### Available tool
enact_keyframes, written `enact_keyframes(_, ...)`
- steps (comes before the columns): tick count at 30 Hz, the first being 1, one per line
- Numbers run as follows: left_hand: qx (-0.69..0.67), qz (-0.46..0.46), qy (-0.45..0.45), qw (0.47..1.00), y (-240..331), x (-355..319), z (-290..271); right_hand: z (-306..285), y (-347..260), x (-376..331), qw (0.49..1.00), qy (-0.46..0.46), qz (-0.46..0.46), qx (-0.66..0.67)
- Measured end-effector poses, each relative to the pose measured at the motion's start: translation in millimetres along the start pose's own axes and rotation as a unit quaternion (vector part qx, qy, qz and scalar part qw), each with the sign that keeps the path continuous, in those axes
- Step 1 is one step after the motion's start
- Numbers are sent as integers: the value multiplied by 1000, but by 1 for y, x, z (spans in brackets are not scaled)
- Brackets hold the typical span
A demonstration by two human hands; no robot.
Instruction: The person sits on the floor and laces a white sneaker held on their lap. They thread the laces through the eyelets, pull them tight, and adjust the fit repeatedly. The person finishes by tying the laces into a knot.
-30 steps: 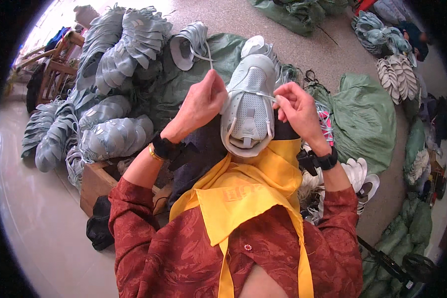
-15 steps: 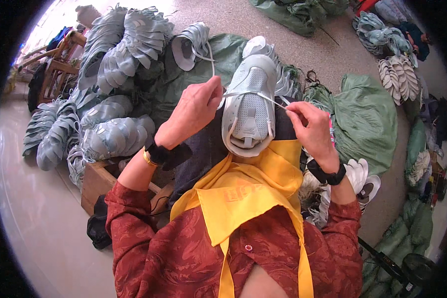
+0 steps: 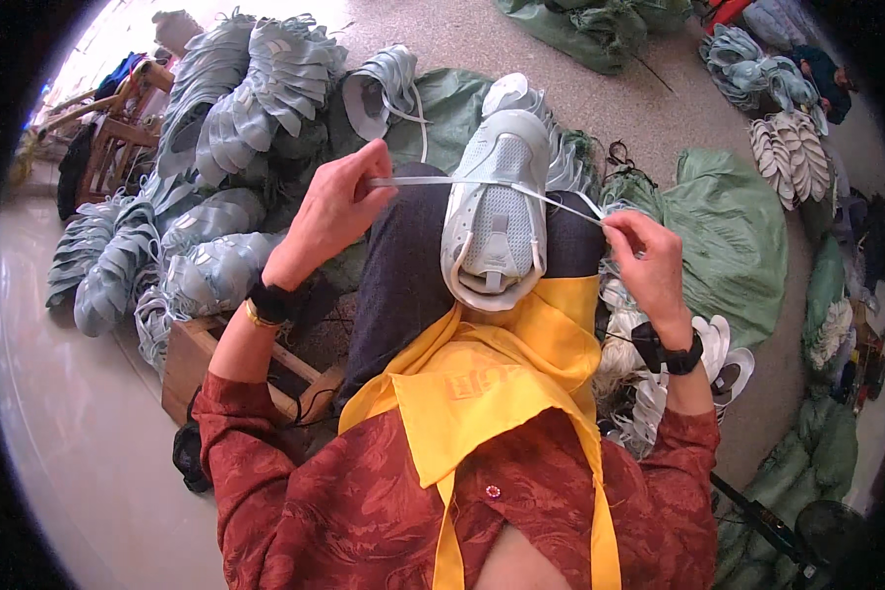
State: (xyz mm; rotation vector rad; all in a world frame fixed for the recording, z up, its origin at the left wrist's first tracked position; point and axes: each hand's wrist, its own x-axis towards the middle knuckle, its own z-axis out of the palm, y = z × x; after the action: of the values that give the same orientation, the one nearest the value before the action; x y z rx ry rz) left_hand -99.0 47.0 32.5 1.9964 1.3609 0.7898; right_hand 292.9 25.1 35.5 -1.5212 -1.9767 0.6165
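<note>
A pale grey-blue shoe upper [image 3: 496,211] with a perforated tongue rests on my lap between the thighs, its toe pointing away from me. A flat light shoelace [image 3: 428,181] runs across it through the eyelets near the toe. To the left of the upper, my left hand [image 3: 339,202] is closed on one end of the lace, which stretches nearly straight. On the right side my right hand [image 3: 649,258] pinches the other end between thumb and fingers, and a short loop of lace stands above the fingertips.
Stacked shoe uppers [image 3: 265,93] pile up at the left, beside a wooden box [image 3: 202,359]. A single upper with a loose lace [image 3: 369,98] lies beyond my left hand. Green sacks [image 3: 728,236] sit at the right, near white uppers [image 3: 792,157]. A yellow apron [image 3: 501,374] covers my lap.
My hands have moved apart, the left one outward to the left and the right one outward and slightly nearer. More lace now spans the left side. The upper has barely moved.
</note>
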Motion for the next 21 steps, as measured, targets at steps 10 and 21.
enact_keyframes(10,117,56,41,991,-22,-23,-18,-23,25,-16,999,14,34,-3)
enact_keyframes(21,263,23,126,956,-31,-34,-57,-39,78,-42,993,-3,105,-46)
